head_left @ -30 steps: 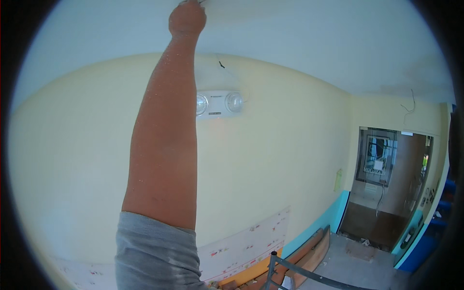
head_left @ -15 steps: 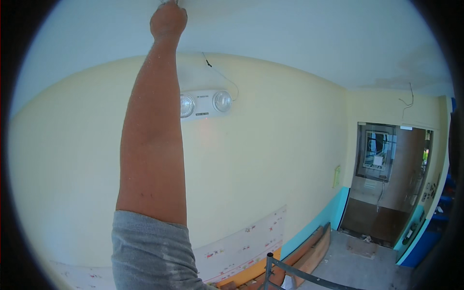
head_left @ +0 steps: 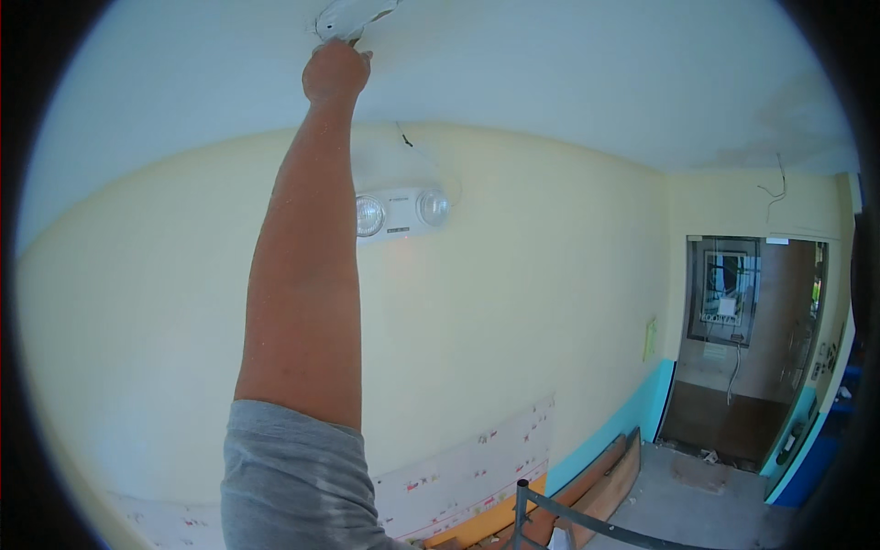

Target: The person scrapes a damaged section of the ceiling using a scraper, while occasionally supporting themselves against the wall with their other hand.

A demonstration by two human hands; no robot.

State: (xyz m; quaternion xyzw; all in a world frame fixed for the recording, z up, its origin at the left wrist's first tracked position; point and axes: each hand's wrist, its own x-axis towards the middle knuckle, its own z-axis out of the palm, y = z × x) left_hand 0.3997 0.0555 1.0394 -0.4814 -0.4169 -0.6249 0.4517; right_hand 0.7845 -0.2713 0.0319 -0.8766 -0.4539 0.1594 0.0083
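Note:
My left hand reaches up at arm's length to the white ceiling, its fingers closed. At the fingertips a small dark edge shows of something I cannot make out; the fist hides most of it. Just above the hand is a wet-looking, bright white patch on the ceiling, oval, with a dark, ragged rim and a small dark spot. The grey sleeve of that arm comes in from the lower edge. My right hand is out of the picture.
A twin-lamp emergency light hangs on the cream wall behind my forearm. A loose wire dangles above it. Dark metal rails stand at the lower right. Curved boards lean along the wall towards a glass door.
The view has tilted upward, so the white ceiling patch now shows above my hand. In the picture, the hand sits lower and slightly further right, still raised to the ceiling.

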